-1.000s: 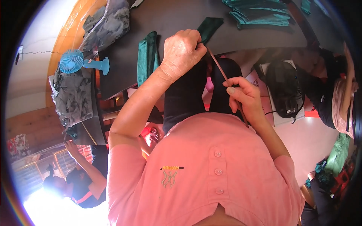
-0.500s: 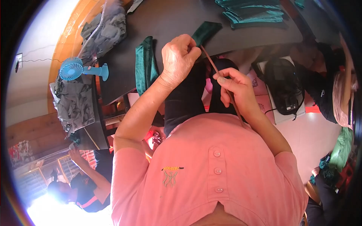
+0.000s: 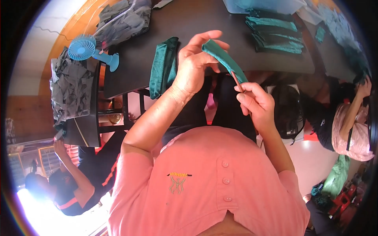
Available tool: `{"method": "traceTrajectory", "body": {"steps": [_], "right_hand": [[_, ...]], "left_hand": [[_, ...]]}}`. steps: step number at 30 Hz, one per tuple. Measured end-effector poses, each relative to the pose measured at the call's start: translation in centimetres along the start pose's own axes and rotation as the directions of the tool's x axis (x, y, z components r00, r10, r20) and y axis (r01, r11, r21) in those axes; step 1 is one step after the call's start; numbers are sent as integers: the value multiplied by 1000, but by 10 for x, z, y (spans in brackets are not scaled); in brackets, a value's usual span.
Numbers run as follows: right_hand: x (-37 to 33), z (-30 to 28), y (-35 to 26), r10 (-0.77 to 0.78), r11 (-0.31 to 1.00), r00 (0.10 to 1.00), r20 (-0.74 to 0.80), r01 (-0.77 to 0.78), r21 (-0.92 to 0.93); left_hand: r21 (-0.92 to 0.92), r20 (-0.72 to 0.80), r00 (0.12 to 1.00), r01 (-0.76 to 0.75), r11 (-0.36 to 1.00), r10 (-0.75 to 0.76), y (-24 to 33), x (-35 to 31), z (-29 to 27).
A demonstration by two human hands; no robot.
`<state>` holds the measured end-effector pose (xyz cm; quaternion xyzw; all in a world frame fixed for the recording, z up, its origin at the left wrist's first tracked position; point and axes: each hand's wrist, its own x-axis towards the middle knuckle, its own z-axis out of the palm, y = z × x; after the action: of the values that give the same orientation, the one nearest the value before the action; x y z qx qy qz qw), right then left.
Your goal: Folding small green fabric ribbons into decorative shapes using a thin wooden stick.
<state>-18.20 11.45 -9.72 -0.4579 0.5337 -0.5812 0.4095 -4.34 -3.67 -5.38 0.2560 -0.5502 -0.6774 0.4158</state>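
My right hand (image 3: 258,104) pinches a thin reddish-brown stick (image 3: 237,82) between thumb and fingers. The stick's far end goes into or against a narrow dark-green velvet strip (image 3: 225,59); which of the two is not clear. My left hand (image 3: 193,65) is beside the strip's upper end, fingers spread and partly behind it, thumb close to its edge. Left of that hand, a folded green velvet piece (image 3: 163,67) lies over the table's near edge.
On the dark table (image 3: 189,19) are stacked green velvet pieces (image 3: 273,35) and a pale blue bin (image 3: 262,6). A blue fan (image 3: 82,48) stands left by grey cloth heaps (image 3: 71,90). A black bag (image 3: 285,110) sits right. Other people are at both sides.
My left hand has gone from a closed grip to spread fingers. The velvet strip now slants down toward my right hand, its end near those fingers. The view has shifted somewhat.
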Motion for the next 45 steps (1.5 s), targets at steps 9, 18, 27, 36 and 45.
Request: {"method": "traceTrajectory", "body": {"steps": [9, 18, 27, 36, 45], "right_hand": [[-8, 2, -5, -193, 972, 981, 26, 194, -131], [3, 8, -12, -117, 992, 992, 44, 114, 49], [4, 2, -9, -124, 992, 992, 36, 123, 11], [-1, 5, -12, -135, 989, 990, 30, 137, -57], [-10, -3, -4, -413, 876, 911, 8, 400, -269]], "left_hand": [[-343, 15, 990, 135, 930, -138, 2, -8, 0], [-346, 24, 989, 145, 927, -146, -4, -26, 7], [32, -149, 989, -2, 999, 7, 8, -33, -2], [-164, 97, 986, -119, 979, 136, 29, -38, -6], [-235, 109, 904, -381, 894, 414, 24, -39, -10]]}}
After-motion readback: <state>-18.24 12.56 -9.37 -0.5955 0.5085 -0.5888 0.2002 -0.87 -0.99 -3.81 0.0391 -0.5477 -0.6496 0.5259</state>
